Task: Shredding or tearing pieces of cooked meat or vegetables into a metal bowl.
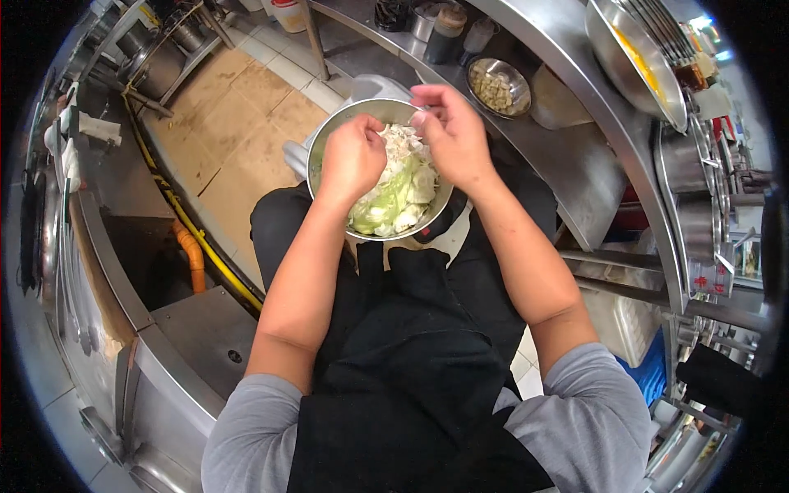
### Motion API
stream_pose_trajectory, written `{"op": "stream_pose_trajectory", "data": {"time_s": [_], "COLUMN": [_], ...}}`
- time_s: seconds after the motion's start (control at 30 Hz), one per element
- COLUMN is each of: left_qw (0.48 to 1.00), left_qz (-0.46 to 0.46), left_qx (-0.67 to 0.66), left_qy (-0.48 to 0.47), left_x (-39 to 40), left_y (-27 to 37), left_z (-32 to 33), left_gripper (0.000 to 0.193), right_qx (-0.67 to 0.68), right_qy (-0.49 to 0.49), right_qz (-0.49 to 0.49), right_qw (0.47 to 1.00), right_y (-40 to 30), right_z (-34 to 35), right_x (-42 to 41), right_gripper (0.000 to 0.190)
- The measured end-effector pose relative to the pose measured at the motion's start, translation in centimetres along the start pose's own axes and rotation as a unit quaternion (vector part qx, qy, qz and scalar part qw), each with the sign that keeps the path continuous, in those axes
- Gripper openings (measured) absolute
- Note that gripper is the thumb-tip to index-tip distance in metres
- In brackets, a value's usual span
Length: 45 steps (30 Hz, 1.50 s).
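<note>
A round metal bowl [370,107] stands before me between my knees, apparently on a grey plastic stool [377,87]. Papery white skins [404,138], which look like garlic peel, fill its far part, and pale green leafy scraps [389,198] lie nearer to me. Above the left side of the bowl is my left hand [356,159], its fingers curled and thumb pinched inward. My right hand [455,140] is over the far right rim, thumb and forefinger brought together. Whatever small thing may be between the fingertips of either hand is hidden or too small to make out.
On a steel shelf to the right sits a small metal bowl [498,87] of pale pieces, likely peeled garlic cloves, near sauce bottles [445,36]. A steel counter edge [570,68] curves above it. At left are a yellow hose [212,249], an orange pipe [192,256] and steel units.
</note>
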<state>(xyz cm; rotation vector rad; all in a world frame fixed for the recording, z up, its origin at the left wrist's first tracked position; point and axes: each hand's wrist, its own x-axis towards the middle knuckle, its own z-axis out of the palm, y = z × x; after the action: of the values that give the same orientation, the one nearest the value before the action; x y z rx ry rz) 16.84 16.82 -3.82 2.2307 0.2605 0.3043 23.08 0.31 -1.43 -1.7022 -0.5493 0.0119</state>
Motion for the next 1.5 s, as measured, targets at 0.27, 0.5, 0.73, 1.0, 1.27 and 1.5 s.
{"op": "stream_pose_trajectory", "data": {"time_s": [0.27, 0.5, 0.73, 1.0, 1.27, 1.5], "left_qw": [0.954, 0.848, 0.909, 0.921, 0.855, 0.856], "left_qz": [0.151, 0.191, 0.156, -0.091, -0.159, -0.143], "left_qx": [0.118, 0.329, 0.230, -0.318, -0.465, -0.484], "left_qy": [-0.230, -0.368, -0.310, -0.203, -0.163, -0.113], "left_x": [0.0, -1.6, -0.3, 0.6, -0.2, -0.3], "left_y": [3.1, 3.8, 3.9, 1.7, -0.1, 0.3], "left_z": [2.7, 6.4, 5.5, -1.5, -1.2, -1.6], "left_gripper": [0.016, 0.018, 0.027, 0.043, 0.035, 0.034], "right_qx": [0.075, 0.014, 0.026, -0.021, -0.022, 0.066], "right_qy": [0.040, 0.038, 0.060, -0.141, -0.159, -0.108], "right_qz": [0.152, 0.102, 0.095, 0.103, 0.091, 0.129], "right_qw": [0.985, 0.994, 0.993, 0.984, 0.983, 0.984], "right_y": [-0.1, 0.7, 1.3, 1.2, 0.8, 0.6], "right_z": [-4.1, -3.8, -4.3, -3.0, -0.2, 1.2], "right_x": [1.6, 1.8, 2.2, 0.1, -0.9, -0.4], "right_gripper": [0.020, 0.016, 0.019, 0.025, 0.026, 0.007]}}
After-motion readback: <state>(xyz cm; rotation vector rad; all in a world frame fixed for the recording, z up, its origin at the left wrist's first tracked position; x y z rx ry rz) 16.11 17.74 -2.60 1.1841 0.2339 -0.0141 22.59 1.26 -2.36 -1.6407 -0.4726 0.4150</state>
